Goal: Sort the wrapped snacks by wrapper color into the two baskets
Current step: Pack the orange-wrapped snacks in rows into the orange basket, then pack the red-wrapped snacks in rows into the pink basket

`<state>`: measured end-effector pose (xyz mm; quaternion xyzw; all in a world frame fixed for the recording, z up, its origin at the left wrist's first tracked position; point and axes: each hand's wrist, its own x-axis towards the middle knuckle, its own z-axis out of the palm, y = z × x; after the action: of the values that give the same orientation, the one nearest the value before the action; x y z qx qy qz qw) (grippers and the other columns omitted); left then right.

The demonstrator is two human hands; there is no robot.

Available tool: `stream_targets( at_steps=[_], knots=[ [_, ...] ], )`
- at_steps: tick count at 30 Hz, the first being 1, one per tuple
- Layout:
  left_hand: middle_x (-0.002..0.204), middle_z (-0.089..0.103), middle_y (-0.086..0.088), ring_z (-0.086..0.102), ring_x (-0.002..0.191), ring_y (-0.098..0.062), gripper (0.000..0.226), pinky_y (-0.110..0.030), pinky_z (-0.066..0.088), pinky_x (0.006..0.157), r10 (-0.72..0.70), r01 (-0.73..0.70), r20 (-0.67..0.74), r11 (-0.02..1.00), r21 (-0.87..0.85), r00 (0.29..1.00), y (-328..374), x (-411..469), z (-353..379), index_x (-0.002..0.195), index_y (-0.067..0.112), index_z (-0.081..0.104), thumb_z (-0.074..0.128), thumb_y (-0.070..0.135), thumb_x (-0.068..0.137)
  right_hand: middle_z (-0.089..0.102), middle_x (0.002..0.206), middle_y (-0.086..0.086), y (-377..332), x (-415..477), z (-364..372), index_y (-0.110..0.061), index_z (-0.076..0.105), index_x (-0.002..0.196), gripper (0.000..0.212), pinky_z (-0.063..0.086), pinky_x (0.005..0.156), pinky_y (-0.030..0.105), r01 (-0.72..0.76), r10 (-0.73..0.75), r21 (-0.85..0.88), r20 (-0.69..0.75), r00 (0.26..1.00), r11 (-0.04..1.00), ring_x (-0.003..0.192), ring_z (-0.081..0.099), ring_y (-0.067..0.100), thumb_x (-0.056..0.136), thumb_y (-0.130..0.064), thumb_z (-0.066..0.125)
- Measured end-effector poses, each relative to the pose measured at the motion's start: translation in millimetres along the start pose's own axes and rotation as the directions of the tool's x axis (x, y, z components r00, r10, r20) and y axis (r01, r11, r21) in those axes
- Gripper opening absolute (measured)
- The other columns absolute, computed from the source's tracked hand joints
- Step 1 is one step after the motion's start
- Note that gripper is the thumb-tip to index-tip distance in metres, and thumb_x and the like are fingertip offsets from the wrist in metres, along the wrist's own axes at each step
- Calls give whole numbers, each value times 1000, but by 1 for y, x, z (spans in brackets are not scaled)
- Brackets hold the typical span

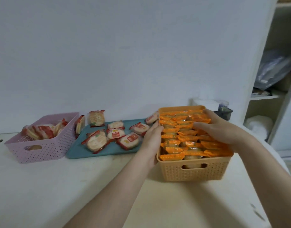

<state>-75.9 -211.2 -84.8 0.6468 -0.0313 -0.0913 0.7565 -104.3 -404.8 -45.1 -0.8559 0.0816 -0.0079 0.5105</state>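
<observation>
**Both hands open on the full orange basket**

The right hand (218,127) lay with straight, slightly spread fingers on the orange-wrapped snacks (182,138) filling the orange perforated plastic basket (195,173). The left hand (152,140), fingers straight, touched its left rim. Labels on the red-wrapped round snacks (115,134), on the teal flat tray (108,150) and in the pink perforated plastic basket (43,153), were too blurred to read. Both forearms reached forward.
</observation>
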Motion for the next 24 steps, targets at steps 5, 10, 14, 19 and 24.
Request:
stream_targets(
  at_steps=[5, 10, 14, 19, 24],
  knots=[
    [107, 75, -3, 72, 95, -20, 33, -38, 59, 84, -87, 83, 52, 994, 72, 995, -17, 25, 44, 113, 31, 68, 38, 21, 103, 60, 97, -4, 31, 6, -30, -26, 34, 142, 55, 53, 73, 36, -81, 81, 39, -11, 997, 996, 88, 64, 18, 95, -33, 59],
    [101, 75, -4, 73, 90, -20, 28, -38, 60, 80, -123, 122, -2, 988, 94, 992, -28, 49, 59, 104, 29, 70, 42, 30, 102, 58, 119, 3, 41, 21, -37, -25, 41, 135, 43, 44, 82, 34, -72, 59, -116, -108, 992, 991, 93, 56, 17, 96, -33, 57],
    [113, 69, -8, 69, 95, -22, 35, -33, 55, 66, -60, 67, -98, 996, 64, 993, -28, 63, 77, 127, 21, 56, 40, 38, 100, 48, 140, 12, 32, 44, -33, -17, 35, 144, 55, 39, 98, 43, -86, -68, -443, -321, 945, 892, 126, 46, 32, 96, -41, 49],
    [103, 67, -6, 66, 92, -23, 19, -44, 58, 83, 16, -19, -140, 1000, -19, 990, -36, 57, 104, 103, 35, 55, 40, 25, 100, 45, 147, 10, 4, 49, 0, -24, 32, 149, 53, 37, 107, 44, 116, -223, -572, -119, 968, 812, 135, 40, 30, 99, -38, 41],
    [96, 67, -4, 61, 80, -21, 21, -33, 48, 65, 63, -53, -71, 990, 129, 995, -35, 70, 73, 103, 23, 56, 42, 10, 95, 55, 139, 9, -6, 52, 32, -13, 50, 137, 41, 41, 102, 36, 208, -276, -536, -50, 960, 819, 129, 48, 28, 98, -14, 39]
  ],
)
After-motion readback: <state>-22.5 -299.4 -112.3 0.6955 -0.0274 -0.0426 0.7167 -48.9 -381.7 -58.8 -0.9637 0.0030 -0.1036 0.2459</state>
